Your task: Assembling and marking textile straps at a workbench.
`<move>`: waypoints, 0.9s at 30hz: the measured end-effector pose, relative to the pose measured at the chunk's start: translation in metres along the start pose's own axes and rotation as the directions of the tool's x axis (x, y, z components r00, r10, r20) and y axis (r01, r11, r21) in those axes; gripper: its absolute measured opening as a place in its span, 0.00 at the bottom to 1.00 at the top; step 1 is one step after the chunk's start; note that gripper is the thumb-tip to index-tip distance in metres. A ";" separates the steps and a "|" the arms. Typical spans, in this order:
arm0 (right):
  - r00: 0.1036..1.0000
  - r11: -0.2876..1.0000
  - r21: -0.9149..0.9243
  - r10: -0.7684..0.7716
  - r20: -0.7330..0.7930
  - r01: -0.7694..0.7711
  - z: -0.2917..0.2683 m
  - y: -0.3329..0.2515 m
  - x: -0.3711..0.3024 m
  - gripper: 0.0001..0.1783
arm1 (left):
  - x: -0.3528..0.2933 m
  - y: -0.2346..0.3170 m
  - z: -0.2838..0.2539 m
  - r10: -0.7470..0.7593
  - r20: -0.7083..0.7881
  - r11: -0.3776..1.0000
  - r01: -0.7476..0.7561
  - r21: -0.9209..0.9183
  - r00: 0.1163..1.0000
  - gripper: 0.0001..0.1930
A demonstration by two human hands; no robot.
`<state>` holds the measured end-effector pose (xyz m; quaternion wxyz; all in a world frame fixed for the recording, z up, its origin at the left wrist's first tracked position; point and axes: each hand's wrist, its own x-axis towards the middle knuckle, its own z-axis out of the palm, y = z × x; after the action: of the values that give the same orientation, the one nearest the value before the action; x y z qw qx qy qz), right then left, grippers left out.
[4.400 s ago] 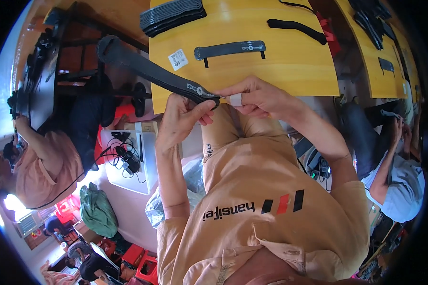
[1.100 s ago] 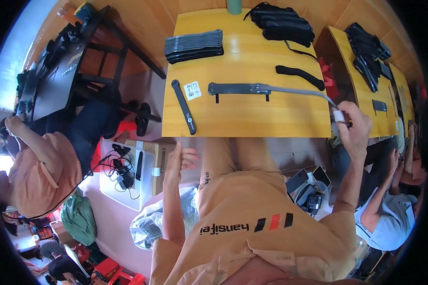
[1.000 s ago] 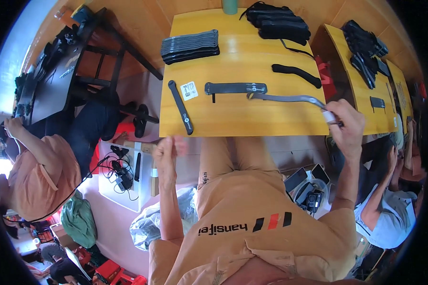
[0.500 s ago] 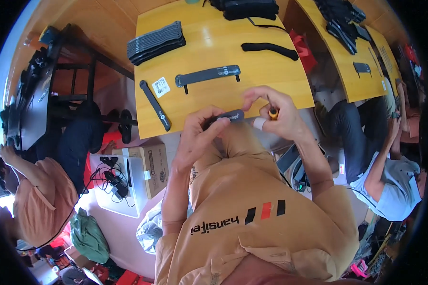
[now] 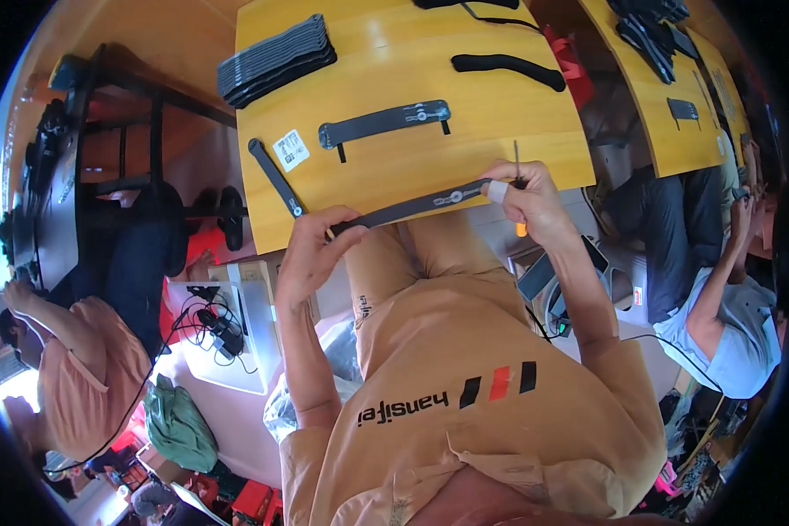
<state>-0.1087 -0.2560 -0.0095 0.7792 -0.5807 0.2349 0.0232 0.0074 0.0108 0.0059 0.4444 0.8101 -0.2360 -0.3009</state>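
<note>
A dark grey strap (image 5: 412,208) with a pale printed mark is stretched between my two hands at the near edge of the yellow table (image 5: 486,131). My left hand (image 5: 311,250) grips its left end between thumb and fingers. At the other end, my right hand (image 5: 539,206) pinches the strap and also keeps a small screwdriver (image 5: 522,229) in the palm. Its handle is orange and its thin dark shaft points away from me. A white wrap (image 5: 497,190) covers my right thumb. Beyond the strap lies a wider grey band (image 5: 384,125) with two short black tabs.
A narrow dark strap (image 5: 275,178) and a white label (image 5: 291,150) lie at the table's left. Behind them sits a stack of grey bands (image 5: 279,60); a black padded strip (image 5: 508,68) lies far right. People work at both sides, and a clear bin with cables (image 5: 223,337) stands left.
My hands have moved apart, and the strap, earlier bunched in my left hand, is now drawn out between them. My right hand has taken its right end, and the screwdriver's shaft now shows.
</note>
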 end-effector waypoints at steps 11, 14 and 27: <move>0.987 0.998 0.044 -0.027 -0.156 0.034 0.008 0.012 0.061 0.06 | 0.049 -0.036 -0.009 -0.222 -0.228 0.861 0.080 -0.502 0.948 0.06; 0.980 0.996 0.060 -0.060 -0.187 0.072 0.007 0.014 0.078 0.05 | 0.066 -0.037 -0.009 -0.254 -0.234 0.845 0.098 -0.526 0.938 0.06; 0.950 0.989 -0.117 -0.123 -0.285 0.093 -0.003 0.036 0.124 0.03 | 0.107 -0.070 -0.001 -0.214 -0.464 0.923 0.023 -0.384 0.860 0.06</move>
<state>-0.0111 -0.2764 -0.0915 0.7053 -0.6289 0.3135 -0.0935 0.0919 -0.0238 -0.0834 0.6128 0.7763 -0.0023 -0.1477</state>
